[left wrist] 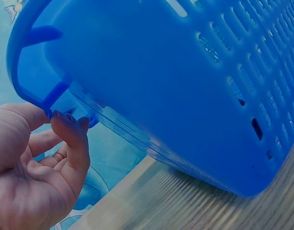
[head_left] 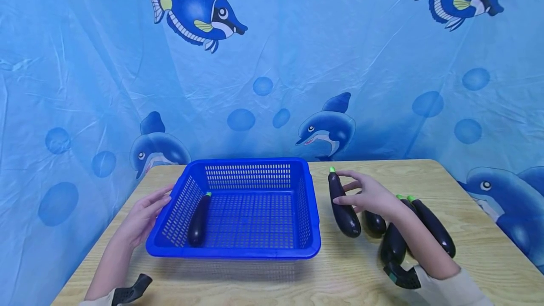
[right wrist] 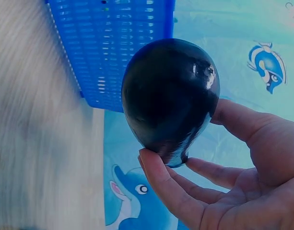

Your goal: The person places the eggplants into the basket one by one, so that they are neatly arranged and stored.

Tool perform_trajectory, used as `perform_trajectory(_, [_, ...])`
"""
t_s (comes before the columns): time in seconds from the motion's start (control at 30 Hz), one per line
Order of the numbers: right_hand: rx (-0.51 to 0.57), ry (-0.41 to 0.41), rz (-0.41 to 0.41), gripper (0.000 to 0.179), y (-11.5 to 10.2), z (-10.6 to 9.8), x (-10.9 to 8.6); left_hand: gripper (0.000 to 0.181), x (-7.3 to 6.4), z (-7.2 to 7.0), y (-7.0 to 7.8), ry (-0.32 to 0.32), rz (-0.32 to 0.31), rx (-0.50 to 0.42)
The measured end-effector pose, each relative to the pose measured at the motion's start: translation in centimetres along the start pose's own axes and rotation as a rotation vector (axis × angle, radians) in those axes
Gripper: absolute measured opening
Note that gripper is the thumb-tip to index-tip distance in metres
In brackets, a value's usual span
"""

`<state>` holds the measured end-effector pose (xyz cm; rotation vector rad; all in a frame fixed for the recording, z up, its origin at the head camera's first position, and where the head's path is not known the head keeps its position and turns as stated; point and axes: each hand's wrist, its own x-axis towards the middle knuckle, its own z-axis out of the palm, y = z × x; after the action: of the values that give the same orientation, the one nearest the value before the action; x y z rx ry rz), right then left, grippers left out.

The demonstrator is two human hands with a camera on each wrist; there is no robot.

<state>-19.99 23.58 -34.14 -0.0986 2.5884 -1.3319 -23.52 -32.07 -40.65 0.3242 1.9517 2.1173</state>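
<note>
My right hand point(head_left: 374, 196) grips a dark purple eggplant point(head_left: 342, 204) with a green stem end, just right of the blue plastic basket point(head_left: 233, 252). In the right wrist view, thumb and fingers hold this eggplant point(right wrist: 170, 96) with its rounded end toward the camera. At the basket's left side, my left hand point(head_left: 142, 216) holds the rim. The left wrist view has the curled fingers of the left hand point(left wrist: 46, 167) at the edge of the basket point(left wrist: 151, 72). Inside the basket, along its left wall, lies another eggplant point(head_left: 199, 221).
Several more eggplants lie on the wooden table point(head_left: 340, 273) at the right, among them one eggplant point(head_left: 433, 225) at the outer side and one eggplant point(head_left: 375, 223) beneath the right hand. My right forearm partly covers the group. A blue sea-print sheet point(head_left: 272, 60) hangs behind the table.
</note>
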Motion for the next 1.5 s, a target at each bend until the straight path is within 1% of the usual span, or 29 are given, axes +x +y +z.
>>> perform_trajectory(0.17, [-0.010,0.001,-0.009,0.084,-0.5,-0.3,0.0,0.034,0.0,0.1,0.0,0.006,0.017,0.018])
perform_trajectory(0.37, [0.004,-0.005,-0.032,0.084,-1.2,-0.4,0.0,0.035,0.0,0.1,-0.1,-0.007,0.034,0.015])
perform_trajectory(0.53, [0.002,-0.009,-0.059,0.083,-1.7,-0.4,-0.1,0.035,-0.1,0.2,0.0,-0.008,0.030,0.013])
perform_trajectory(0.83, [-0.012,0.006,-0.034,0.082,-2.8,-0.1,0.2,0.034,-0.1,0.2,0.1,0.002,0.020,0.022])
perform_trajectory(1.07, [-0.014,0.000,-0.079,0.080,-3.6,0.1,0.4,0.034,-0.1,0.2,0.0,-0.010,0.031,0.018])
perform_trajectory(1.37, [0.000,-0.013,-0.117,0.079,-5.1,0.6,0.9,0.033,-0.1,0.2,0.2,-0.004,0.010,0.003])
perform_trajectory(1.5, [0.005,-0.022,-0.131,0.078,-5.7,0.9,1.2,0.034,-0.1,0.2,0.2,-0.009,0.012,0.000])
